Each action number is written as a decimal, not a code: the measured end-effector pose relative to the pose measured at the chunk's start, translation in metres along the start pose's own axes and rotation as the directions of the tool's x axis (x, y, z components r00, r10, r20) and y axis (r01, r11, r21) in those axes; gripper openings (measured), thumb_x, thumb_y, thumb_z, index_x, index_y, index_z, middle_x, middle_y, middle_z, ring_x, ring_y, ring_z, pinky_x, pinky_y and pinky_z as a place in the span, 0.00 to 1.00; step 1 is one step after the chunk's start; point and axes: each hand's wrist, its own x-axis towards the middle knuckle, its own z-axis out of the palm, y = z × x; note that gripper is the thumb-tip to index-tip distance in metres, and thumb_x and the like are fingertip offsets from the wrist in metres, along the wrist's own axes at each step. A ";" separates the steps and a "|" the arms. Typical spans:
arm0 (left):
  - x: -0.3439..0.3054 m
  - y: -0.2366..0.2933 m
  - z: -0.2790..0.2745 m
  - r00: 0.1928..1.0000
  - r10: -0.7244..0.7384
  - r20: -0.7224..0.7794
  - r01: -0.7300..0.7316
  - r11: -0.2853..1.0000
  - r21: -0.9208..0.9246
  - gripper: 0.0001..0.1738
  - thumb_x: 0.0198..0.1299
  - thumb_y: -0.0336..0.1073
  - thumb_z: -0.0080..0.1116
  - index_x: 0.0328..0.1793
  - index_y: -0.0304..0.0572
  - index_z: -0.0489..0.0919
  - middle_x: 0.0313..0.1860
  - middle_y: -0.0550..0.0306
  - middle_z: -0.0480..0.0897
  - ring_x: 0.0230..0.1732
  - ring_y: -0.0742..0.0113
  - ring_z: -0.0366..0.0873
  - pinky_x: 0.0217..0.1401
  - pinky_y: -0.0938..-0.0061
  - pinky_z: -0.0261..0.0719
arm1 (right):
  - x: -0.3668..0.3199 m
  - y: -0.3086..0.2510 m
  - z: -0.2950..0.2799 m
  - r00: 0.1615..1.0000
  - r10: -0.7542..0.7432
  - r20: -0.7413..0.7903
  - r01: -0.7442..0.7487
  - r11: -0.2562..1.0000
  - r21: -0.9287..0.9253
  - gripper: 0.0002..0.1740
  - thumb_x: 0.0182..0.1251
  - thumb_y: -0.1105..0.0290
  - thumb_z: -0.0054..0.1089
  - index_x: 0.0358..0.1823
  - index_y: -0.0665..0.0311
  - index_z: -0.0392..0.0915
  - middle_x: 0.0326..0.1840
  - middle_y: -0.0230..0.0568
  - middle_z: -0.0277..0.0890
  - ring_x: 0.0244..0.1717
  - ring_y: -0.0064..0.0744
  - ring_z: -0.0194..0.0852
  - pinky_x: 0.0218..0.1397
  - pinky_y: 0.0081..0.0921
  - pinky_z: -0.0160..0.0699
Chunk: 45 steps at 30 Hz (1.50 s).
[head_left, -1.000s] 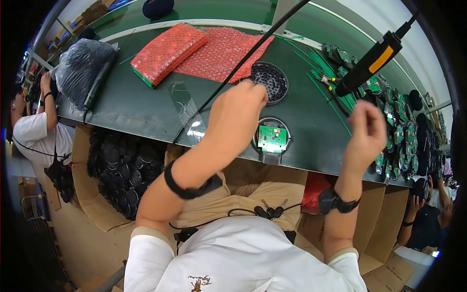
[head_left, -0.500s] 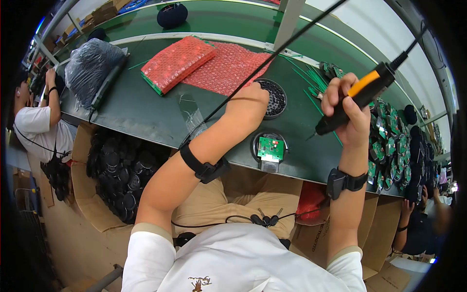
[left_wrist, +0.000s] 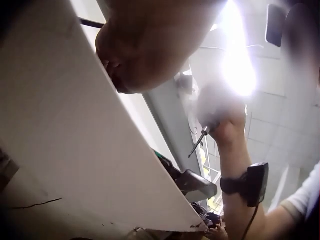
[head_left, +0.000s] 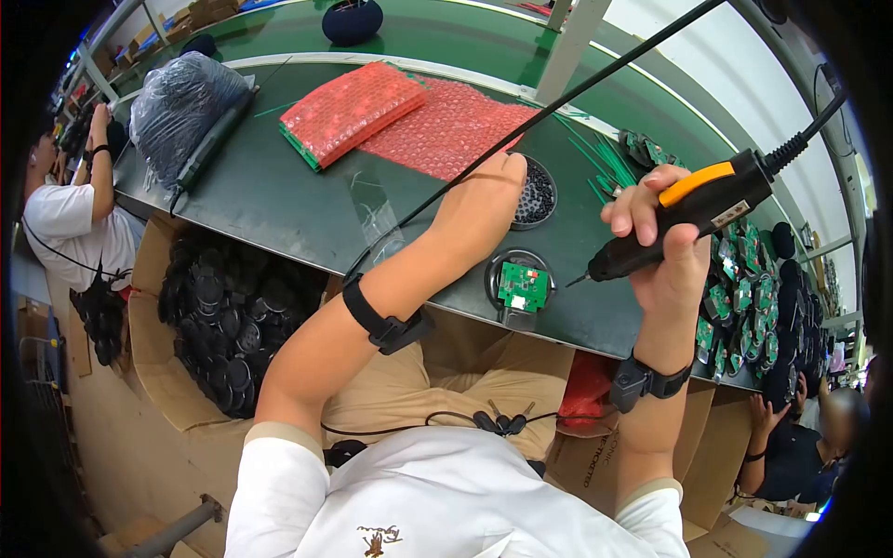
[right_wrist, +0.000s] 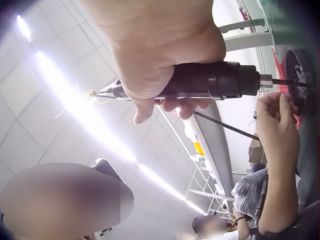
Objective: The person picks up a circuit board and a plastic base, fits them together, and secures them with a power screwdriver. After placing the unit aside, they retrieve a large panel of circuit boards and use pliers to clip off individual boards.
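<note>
Orange-and-black electric screwdriver (head_left: 684,219), right of centre, is gripped by the right hand (head_left: 665,256), its bit pointing down-left toward the green circuit board (head_left: 523,285) in a round black housing (head_left: 492,272). Left hand (head_left: 484,205) is at the round black screw dish (head_left: 544,197); its grip cannot be told.

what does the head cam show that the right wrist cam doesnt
Only the head view shows the green circuit board and the cardboard box of black discs. Only the right wrist view shows the ceiling lights overhead. Both show the right hand gripping the electric screwdriver, and the left hand at the tray of black parts.
</note>
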 end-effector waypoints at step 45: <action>-0.099 0.056 -0.047 0.997 -0.054 0.053 0.066 0.963 -0.261 0.25 0.47 0.37 0.80 0.53 0.41 0.87 0.54 0.47 0.84 0.53 0.47 0.83 0.55 0.59 0.82 | 0.003 0.027 0.056 0.963 -0.014 -0.271 -0.024 0.991 -0.135 0.08 0.75 0.75 0.62 0.51 0.68 0.75 0.23 0.31 0.68 0.18 0.20 0.63 0.21 0.21 0.62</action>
